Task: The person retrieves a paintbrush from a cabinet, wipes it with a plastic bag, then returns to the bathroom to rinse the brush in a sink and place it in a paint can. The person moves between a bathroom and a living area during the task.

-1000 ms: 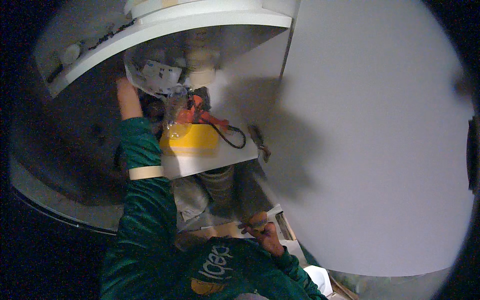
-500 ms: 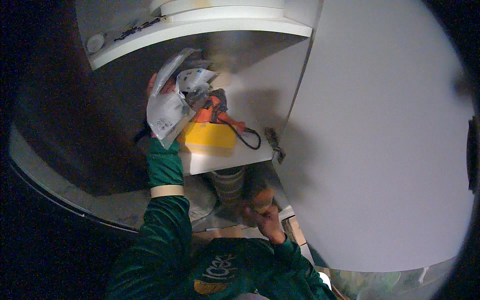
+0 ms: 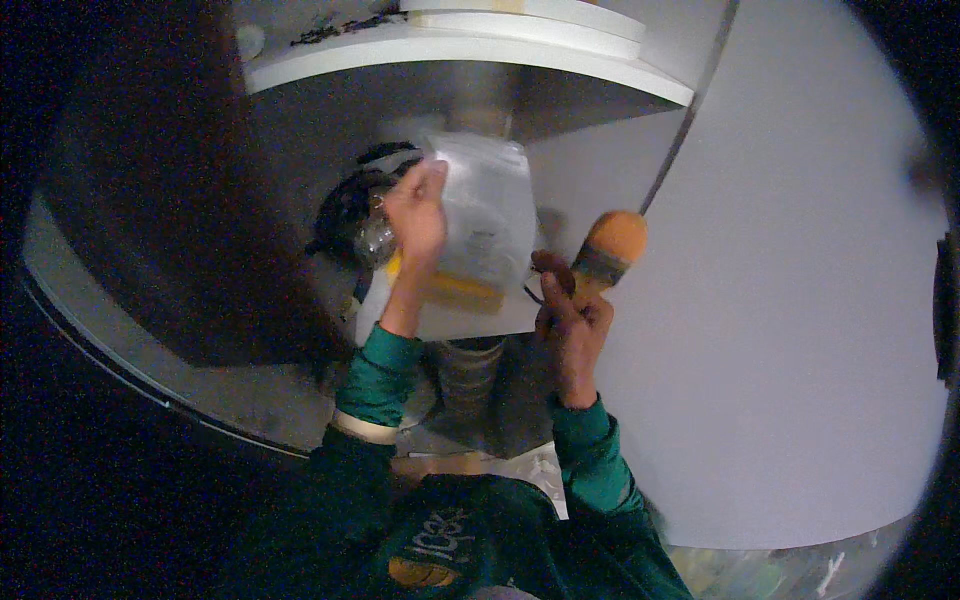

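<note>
My left hand (image 3: 418, 212) pinches the left edge of a clear plastic bag (image 3: 487, 205), held up over the shelf. In my closed right hand (image 3: 578, 345) is a paintbrush (image 3: 614, 240) with orange bristles pointing up and a dark ferrule. A dark brown rounded item (image 3: 552, 268) shows beside that hand; I cannot tell whether the hand touches it. Behind the bag, a yellow block (image 3: 468, 292) lies partly covered on the shelf. Left of my left hand sit a dark bundle (image 3: 345, 212) and a shiny clear item (image 3: 373, 241), both blurred.
A curved white shelf (image 3: 470, 45) runs above, carrying dark scraps (image 3: 345, 30). To the right stands a large white panel (image 3: 780, 300). The lower shelf (image 3: 480, 325) ends close to my wrists, with a grey ribbed cylinder (image 3: 468, 385) beneath its edge.
My right hand has risen from below the shelf with the paintbrush. My left hand has shifted right, and the bag now covers where the orange tool showed. The view has shifted too.
</note>
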`<action>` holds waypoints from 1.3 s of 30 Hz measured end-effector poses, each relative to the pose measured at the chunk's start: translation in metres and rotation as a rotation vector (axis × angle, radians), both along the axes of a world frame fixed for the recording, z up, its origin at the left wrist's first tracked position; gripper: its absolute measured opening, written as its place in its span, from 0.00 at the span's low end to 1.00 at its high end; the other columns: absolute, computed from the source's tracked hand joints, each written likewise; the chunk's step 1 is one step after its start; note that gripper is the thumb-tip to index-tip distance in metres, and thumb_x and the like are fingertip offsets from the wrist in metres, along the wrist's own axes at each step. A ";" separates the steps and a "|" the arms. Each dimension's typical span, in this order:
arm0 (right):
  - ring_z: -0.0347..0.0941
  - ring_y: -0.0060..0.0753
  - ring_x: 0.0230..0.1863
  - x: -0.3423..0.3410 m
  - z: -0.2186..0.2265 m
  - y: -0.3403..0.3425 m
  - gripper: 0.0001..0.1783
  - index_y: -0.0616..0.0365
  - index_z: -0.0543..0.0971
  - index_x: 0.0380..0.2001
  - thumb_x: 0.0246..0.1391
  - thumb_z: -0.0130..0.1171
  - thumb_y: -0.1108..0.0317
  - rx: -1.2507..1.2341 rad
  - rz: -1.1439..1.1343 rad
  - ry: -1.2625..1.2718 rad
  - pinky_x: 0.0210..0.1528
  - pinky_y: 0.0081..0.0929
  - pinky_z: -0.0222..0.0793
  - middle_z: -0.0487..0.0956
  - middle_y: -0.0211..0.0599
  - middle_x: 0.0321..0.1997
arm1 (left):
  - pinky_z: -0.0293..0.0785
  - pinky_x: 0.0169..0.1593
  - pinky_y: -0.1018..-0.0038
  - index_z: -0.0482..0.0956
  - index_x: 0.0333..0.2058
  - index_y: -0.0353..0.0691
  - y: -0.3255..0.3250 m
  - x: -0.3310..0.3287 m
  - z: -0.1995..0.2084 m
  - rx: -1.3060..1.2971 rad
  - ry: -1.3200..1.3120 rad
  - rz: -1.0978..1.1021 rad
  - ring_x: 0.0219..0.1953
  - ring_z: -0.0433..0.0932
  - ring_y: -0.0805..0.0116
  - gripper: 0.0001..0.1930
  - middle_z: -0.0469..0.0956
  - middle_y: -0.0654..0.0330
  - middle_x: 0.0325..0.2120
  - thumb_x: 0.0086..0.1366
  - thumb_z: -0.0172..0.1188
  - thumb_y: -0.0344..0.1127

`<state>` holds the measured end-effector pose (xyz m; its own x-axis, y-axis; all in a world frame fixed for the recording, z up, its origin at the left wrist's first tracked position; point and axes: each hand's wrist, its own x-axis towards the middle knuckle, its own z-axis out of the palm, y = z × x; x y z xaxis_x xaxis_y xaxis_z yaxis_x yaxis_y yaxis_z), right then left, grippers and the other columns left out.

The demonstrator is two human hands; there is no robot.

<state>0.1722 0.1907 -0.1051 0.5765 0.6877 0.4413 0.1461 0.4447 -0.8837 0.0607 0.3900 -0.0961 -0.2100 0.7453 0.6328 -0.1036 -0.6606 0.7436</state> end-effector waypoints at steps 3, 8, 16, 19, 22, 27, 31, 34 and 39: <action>0.58 0.13 0.13 -0.008 0.014 0.011 0.15 0.63 0.82 0.41 0.57 0.61 0.62 -0.150 0.083 0.097 0.15 0.19 0.50 0.69 0.23 0.15 | 0.72 0.49 0.73 0.80 0.43 0.31 -0.009 0.008 -0.007 0.058 -0.070 -0.156 0.40 0.78 0.68 0.16 0.82 0.55 0.38 0.61 0.63 0.37; 0.56 0.13 0.12 -0.005 -0.005 0.049 0.16 0.61 0.82 0.41 0.56 0.62 0.61 -0.114 0.010 0.056 0.14 0.19 0.49 0.66 0.21 0.13 | 0.68 0.58 0.63 0.70 0.55 0.30 -0.023 0.030 -0.034 0.188 0.361 -0.179 0.53 0.74 0.48 0.29 0.74 0.39 0.50 0.53 0.64 0.32; 0.56 0.14 0.12 -0.011 -0.026 0.047 0.15 0.60 0.82 0.40 0.57 0.62 0.59 -0.165 0.017 0.063 0.15 0.20 0.50 0.66 0.20 0.14 | 0.69 0.56 0.60 0.68 0.56 0.29 -0.049 0.001 -0.055 0.122 0.735 -0.294 0.50 0.74 0.45 0.33 0.75 0.41 0.47 0.49 0.63 0.31; 0.57 0.15 0.11 -0.002 -0.033 0.055 0.15 0.60 0.82 0.40 0.57 0.62 0.60 -0.275 -0.062 0.101 0.15 0.20 0.51 0.68 0.21 0.14 | 0.72 0.52 0.61 0.72 0.53 0.31 -0.039 0.011 -0.072 0.147 0.757 -0.179 0.46 0.77 0.46 0.29 0.78 0.43 0.44 0.50 0.64 0.31; 0.59 0.16 0.12 0.003 -0.048 0.055 0.13 0.60 0.82 0.39 0.57 0.62 0.62 -0.222 0.030 0.123 0.14 0.20 0.52 0.71 0.22 0.15 | 0.75 0.47 0.63 0.76 0.49 0.34 -0.032 0.016 -0.089 -0.043 0.734 -0.125 0.41 0.79 0.50 0.24 0.80 0.46 0.39 0.50 0.66 0.32; 0.60 0.14 0.14 0.000 -0.059 0.029 0.11 0.60 0.83 0.39 0.57 0.60 0.65 -0.270 0.013 0.063 0.15 0.19 0.53 0.71 0.20 0.17 | 0.76 0.39 0.65 0.79 0.40 0.37 -0.016 0.003 -0.090 -0.397 0.510 -0.318 0.32 0.81 0.53 0.14 0.81 0.50 0.30 0.54 0.64 0.33; 0.60 0.12 0.16 -0.004 -0.069 -0.008 0.10 0.59 0.83 0.38 0.58 0.59 0.65 -0.228 -0.007 -0.065 0.17 0.18 0.53 0.70 0.19 0.17 | 0.76 0.37 0.63 0.81 0.34 0.37 -0.009 0.022 -0.092 -0.054 0.386 0.015 0.29 0.81 0.54 0.07 0.81 0.51 0.26 0.57 0.61 0.31; 0.60 0.11 0.17 0.000 -0.081 -0.035 0.11 0.60 0.83 0.37 0.58 0.59 0.65 -0.247 0.042 -0.083 0.18 0.16 0.50 0.69 0.19 0.17 | 0.75 0.36 0.61 0.81 0.32 0.38 0.023 0.043 -0.076 0.067 0.223 0.165 0.29 0.80 0.50 0.08 0.81 0.49 0.26 0.60 0.57 0.35; 0.61 0.12 0.16 0.000 -0.098 -0.084 0.09 0.61 0.83 0.37 0.57 0.60 0.67 -0.321 -0.002 -0.026 0.17 0.16 0.54 0.74 0.23 0.20 | 0.72 0.33 0.53 0.79 0.25 0.35 0.128 0.037 -0.010 0.019 0.117 0.544 0.24 0.77 0.40 0.16 0.79 0.45 0.20 0.58 0.54 0.43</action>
<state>0.1723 0.1063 -0.2028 0.5690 0.7932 0.2170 0.1710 0.1440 -0.9747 0.0977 0.5175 -0.1063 -0.4888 0.5372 0.6874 0.3384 -0.6094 0.7170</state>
